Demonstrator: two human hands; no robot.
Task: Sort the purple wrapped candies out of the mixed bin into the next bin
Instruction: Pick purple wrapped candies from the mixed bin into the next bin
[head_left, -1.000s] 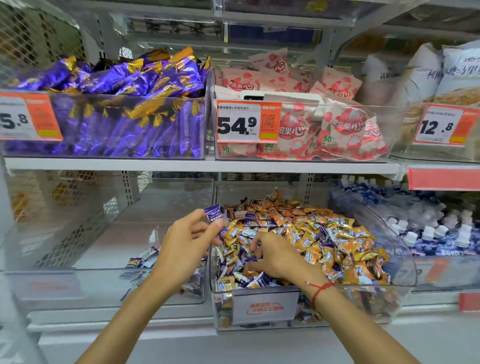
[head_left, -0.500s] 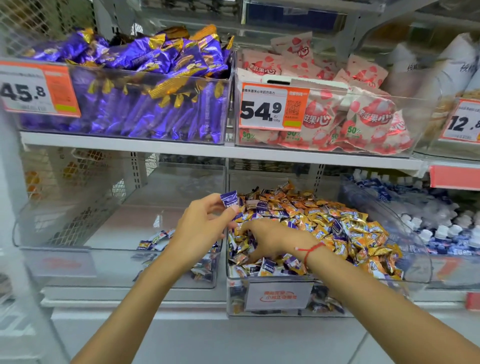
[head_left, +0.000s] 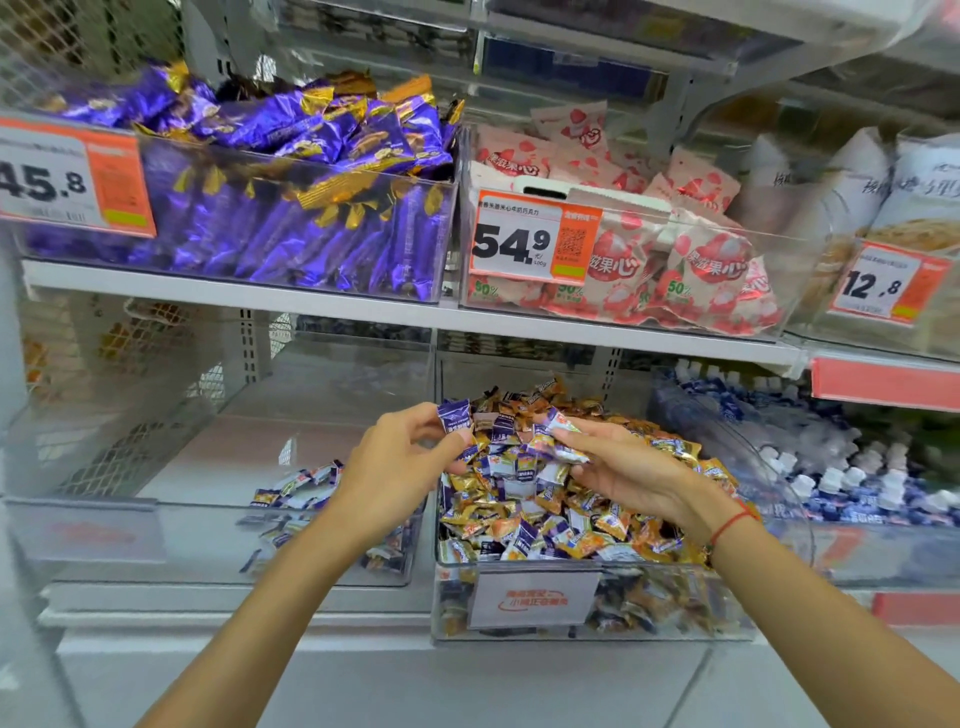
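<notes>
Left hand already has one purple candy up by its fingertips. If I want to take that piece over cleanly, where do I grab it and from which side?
Take the purple candy by its free upper half, coming from above and the right. It stands roughly upright, its lower end pinched in the left hand, so the top and right edge are clear. The right hand holds another piece beside it.

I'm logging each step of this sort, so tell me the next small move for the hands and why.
Probably carry the left hand leftward and drop its purple candy into the next bin. It already pinches that candy above the mixed bin, and a small pile of sorted candies lies there. The right hand seems to hold another piece that could follow.
</notes>
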